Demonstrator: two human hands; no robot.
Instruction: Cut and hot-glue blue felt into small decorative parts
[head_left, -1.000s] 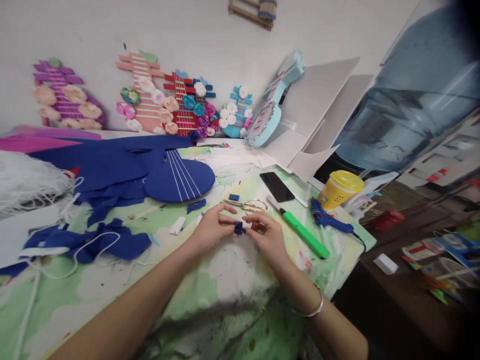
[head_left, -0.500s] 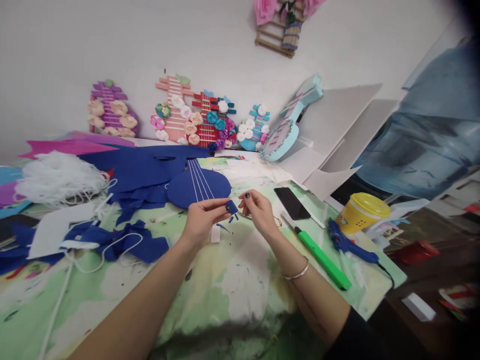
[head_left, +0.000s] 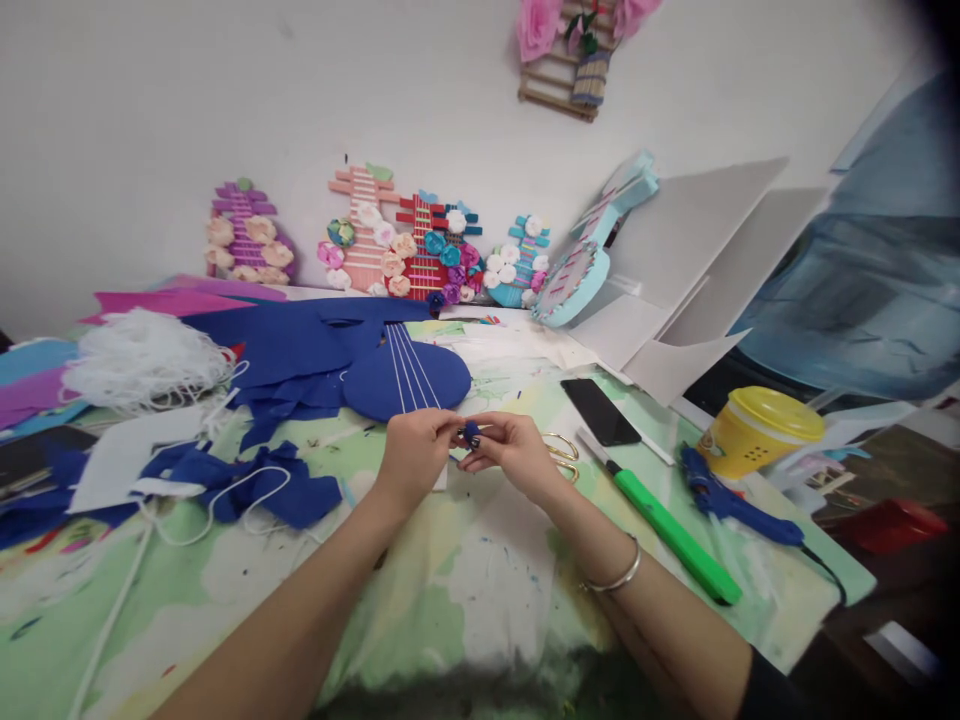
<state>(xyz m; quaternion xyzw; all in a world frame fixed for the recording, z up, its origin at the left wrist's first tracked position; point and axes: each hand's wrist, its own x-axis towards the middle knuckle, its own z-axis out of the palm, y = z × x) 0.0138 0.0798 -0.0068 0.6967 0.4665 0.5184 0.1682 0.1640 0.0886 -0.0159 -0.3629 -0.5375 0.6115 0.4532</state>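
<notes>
Both hands meet over the middle of the table, in front of a dark blue guitar-shaped piece (head_left: 442, 372) strung with white cords. Between the fingertips is a small blue piece (head_left: 472, 431), curled or folded, that looks like felt or foam sheet. My left hand (head_left: 417, 450) pinches it from the left, its fingers partly hidden behind the thumb side. My right hand (head_left: 513, 452) pinches it from the right, with a silver bangle on the wrist. Under the hands lies a small white block (head_left: 441, 478), mostly covered. Scissors with gold handles (head_left: 564, 458) lie just right of my right hand.
To the right are a black phone (head_left: 600, 410), a green utility knife (head_left: 675, 535), a blue glue gun (head_left: 739, 505) and a yellow tub (head_left: 765, 430). White yarn (head_left: 146, 360) and blue scraps (head_left: 292, 485) lie left. Decorated guitars (head_left: 364, 230) lean on the wall.
My right hand has come left to meet my left hand at the small blue piece. The piece, flat before, now looks curled. The camera view has shifted slightly.
</notes>
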